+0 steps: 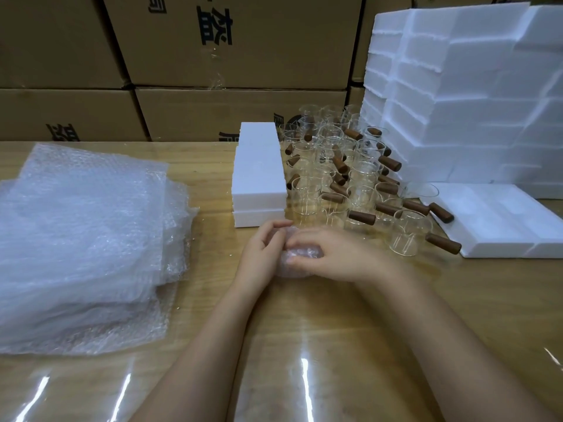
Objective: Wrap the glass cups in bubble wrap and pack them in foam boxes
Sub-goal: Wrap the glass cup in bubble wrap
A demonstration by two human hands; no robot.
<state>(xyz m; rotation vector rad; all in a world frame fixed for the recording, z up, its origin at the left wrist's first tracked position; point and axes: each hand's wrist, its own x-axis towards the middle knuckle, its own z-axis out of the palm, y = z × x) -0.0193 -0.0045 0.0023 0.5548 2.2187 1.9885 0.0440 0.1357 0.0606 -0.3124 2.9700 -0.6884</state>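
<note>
A small bundle of bubble wrap [300,254], apparently around a glass cup, rests on the wooden table between my hands. My left hand [262,254] grips its left side and my right hand [332,254] covers its top and right side. Behind them stand several clear glass cups with brown wooden handles [344,178]. Closed white foam boxes [259,172] are stacked just left of the cups. An open foam tray [499,220] lies to the right of the cups. A thick pile of bubble wrap sheets [82,239] lies at the left.
A tall stack of white foam boxes [466,95] fills the back right. Brown cardboard cartons [182,56] form a wall behind the table. The glossy wooden table [304,345] extends toward me under my forearms.
</note>
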